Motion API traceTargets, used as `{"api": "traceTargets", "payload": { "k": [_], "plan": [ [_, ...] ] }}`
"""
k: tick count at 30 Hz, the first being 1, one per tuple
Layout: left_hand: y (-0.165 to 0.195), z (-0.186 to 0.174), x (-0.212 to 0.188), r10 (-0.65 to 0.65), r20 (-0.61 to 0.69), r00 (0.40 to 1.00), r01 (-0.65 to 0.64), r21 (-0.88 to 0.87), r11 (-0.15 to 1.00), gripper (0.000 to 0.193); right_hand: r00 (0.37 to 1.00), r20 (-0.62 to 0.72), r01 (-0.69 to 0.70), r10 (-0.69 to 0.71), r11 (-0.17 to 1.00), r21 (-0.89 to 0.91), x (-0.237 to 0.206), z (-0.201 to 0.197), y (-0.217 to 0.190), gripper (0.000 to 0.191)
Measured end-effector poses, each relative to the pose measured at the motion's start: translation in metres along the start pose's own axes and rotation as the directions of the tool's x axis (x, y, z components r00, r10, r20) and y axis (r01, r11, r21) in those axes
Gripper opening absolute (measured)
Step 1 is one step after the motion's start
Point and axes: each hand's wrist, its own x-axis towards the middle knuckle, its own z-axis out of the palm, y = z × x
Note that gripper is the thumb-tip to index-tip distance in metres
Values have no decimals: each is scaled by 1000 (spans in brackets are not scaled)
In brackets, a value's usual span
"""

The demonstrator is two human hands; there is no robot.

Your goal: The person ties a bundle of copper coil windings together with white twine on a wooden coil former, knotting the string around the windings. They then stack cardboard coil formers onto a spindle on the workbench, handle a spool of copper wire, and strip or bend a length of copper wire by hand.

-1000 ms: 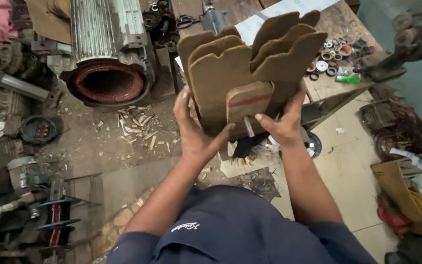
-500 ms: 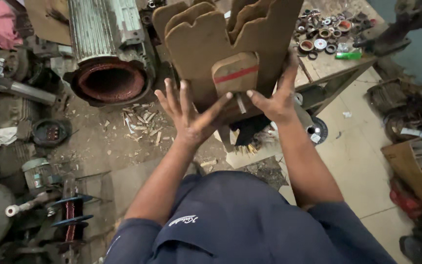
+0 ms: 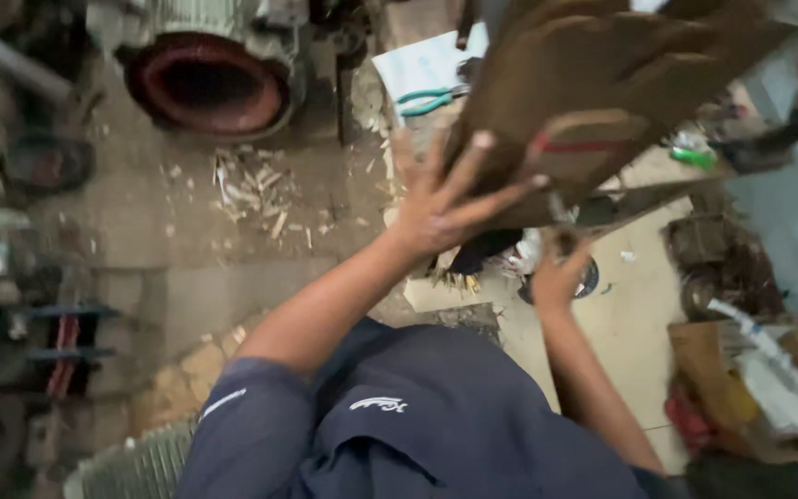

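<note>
A workshop floor (image 3: 187, 240) of grey concrete, strewn with pale wood chips (image 3: 251, 189), lies below. At its far edge sits a large motor housing (image 3: 205, 79) with a round reddish opening. To the right a pale board (image 3: 634, 305) covers the floor, and beyond it a low counter (image 3: 658, 166) carries blue-handled pliers (image 3: 427, 100) on white paper.

A stack of brown cardboard cut-outs (image 3: 602, 83) with a red stripe is held up over the counter's near edge. The left hand (image 3: 441, 199) has its grip spread wide, fingers flat against the stack's lower left face. The right hand (image 3: 561, 273) sits just under the stack's bottom edge; blur hides its grip, so whether it pinches anything cannot be told.
</note>
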Motion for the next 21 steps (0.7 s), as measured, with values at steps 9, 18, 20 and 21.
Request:
{"api": "traceTargets", "payload": {
  "k": [9, 18, 20, 21],
  "plan": [
    [6, 33, -8, -34, -98, 995, 14, -192, 981, 65, 581, 678, 774, -450, 562, -291, -57, 117, -47, 71],
    [44, 76, -17, -102, -97, 990, 35, -532, 846, 60, 862, 451, 472, -232, 692, -546, -14, 148, -80, 59],
    [45, 75, -14, -160, -104, 982, 66, -603, 795, 62, 889, 389, 440, -242, 691, -574, -4, 154, -82, 56],
    [44, 74, -13, -183, -109, 977, 76, -627, 776, 62, 881, 398, 455, -255, 686, -568, 1, 158, -84, 56]
  ]
}}
